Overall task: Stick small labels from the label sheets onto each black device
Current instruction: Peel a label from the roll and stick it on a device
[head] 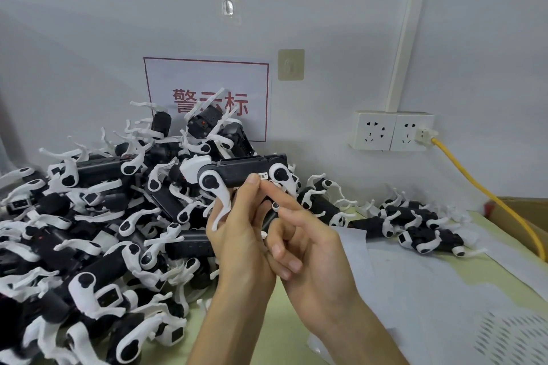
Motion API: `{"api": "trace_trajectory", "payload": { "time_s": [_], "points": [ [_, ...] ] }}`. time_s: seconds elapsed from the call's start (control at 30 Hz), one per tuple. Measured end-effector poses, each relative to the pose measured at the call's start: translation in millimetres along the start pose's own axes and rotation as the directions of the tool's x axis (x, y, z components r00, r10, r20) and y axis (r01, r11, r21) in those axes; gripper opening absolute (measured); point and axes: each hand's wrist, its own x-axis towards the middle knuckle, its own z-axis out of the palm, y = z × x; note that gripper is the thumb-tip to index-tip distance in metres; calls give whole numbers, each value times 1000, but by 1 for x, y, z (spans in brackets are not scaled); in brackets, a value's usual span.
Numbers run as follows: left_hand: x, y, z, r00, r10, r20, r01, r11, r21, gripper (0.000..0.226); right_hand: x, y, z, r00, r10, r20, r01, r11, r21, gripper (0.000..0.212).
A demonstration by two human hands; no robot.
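Label sheets (pixel 430 290) flat on table (pixel 281 323), near right; left hand (pixel 237 237) gripping device (pixel 246 170) from beneath, held up mid-frame, thumb by small white label (pixel 262 176) on its side; right hand (pixel 308 246) gripping nothing, forefinger pressed at label, other fingers curled; pile (pixel 89 216) of devices behind, left; sign (pixel 207 98) on wall beyond.

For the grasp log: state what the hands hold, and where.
The left hand grips a black device from below, thumb on its lower edge; the right hand touches it beside the label.
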Motion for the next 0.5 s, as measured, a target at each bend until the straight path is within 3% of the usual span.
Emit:
{"api": "trace_trajectory", "payload": {
  "time_s": [0.37,0.5],
  "points": [
    [-1,-2,2,996,5,-89,-6,1000,-3,28,0,1,0,1000,0,-13,0,1000,24,41],
    [1,-1,2,982,20,-188,-26,999,-29,21,0,4,-1,998,1,-59,3,998,68,41]
  ]
}}
